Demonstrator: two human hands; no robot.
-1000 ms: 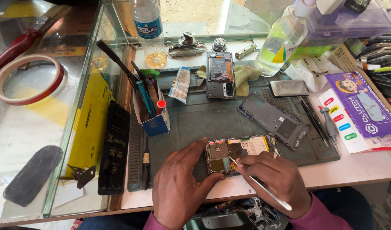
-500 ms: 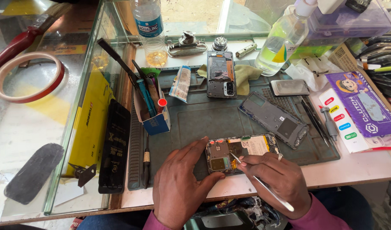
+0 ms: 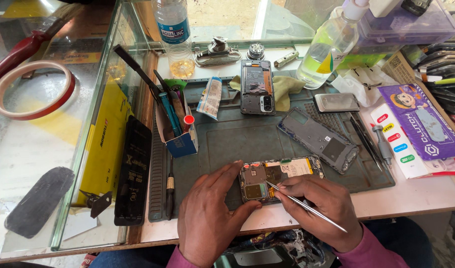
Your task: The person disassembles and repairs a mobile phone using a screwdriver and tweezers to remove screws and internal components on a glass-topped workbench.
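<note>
Two hands work at 6 o'clock on the green mat (image 3: 267, 136). Head view: opened phone (image 3: 279, 177) lies back-off, its removed rear cover (image 3: 319, 139) at 2 o'clock; internals remain in place. Long axis runs 9-to-3, camera end toward 9. Left hand (image 3: 207, 218) steadies it, fingers spread. Right hand (image 3: 324, 208) pinches tweezers (image 3: 304, 206), tips on the board.

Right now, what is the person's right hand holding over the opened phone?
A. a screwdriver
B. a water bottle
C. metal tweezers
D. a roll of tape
C: the right hand pinches thin metal tweezers, their tip on the opened phone, which the left hand steadies on the mat.
</note>
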